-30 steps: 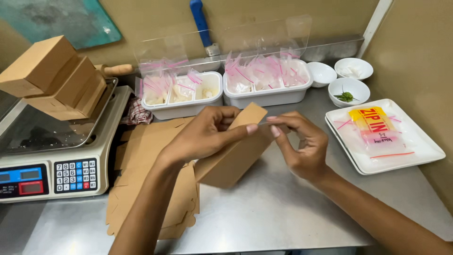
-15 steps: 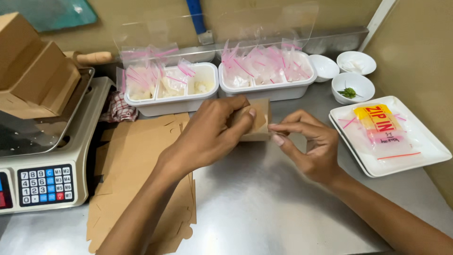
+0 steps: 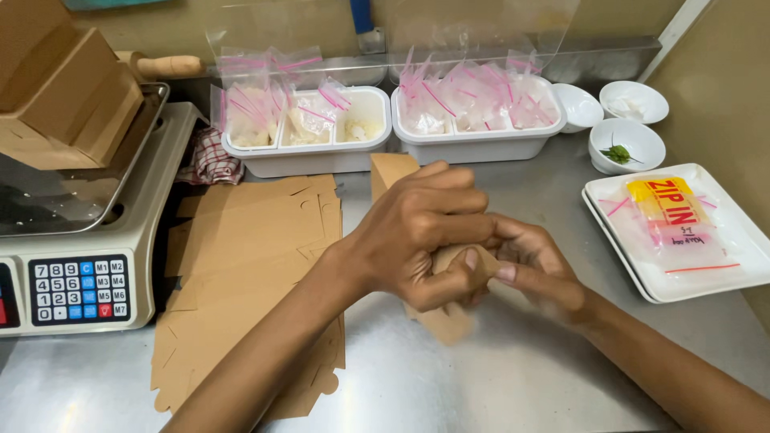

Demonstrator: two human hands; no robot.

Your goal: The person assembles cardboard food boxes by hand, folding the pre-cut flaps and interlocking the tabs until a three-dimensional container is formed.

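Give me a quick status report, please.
Left hand and right hand both gripping the cardboard box. Box upright over steel counter. Nothing blocking.

The box [image 3: 437, 317] and flat sheets [image 3: 249, 265] are matt brown cardboard. The table [image 3: 481, 385] is brushed, dully shining metal. The tubs [image 3: 473, 144], bowls [image 3: 622, 144] and tray [image 3: 722, 281] are glossy white plastic; the bags [image 3: 473, 100] are clear film. The cloth [image 3: 210, 160] is checked fabric.
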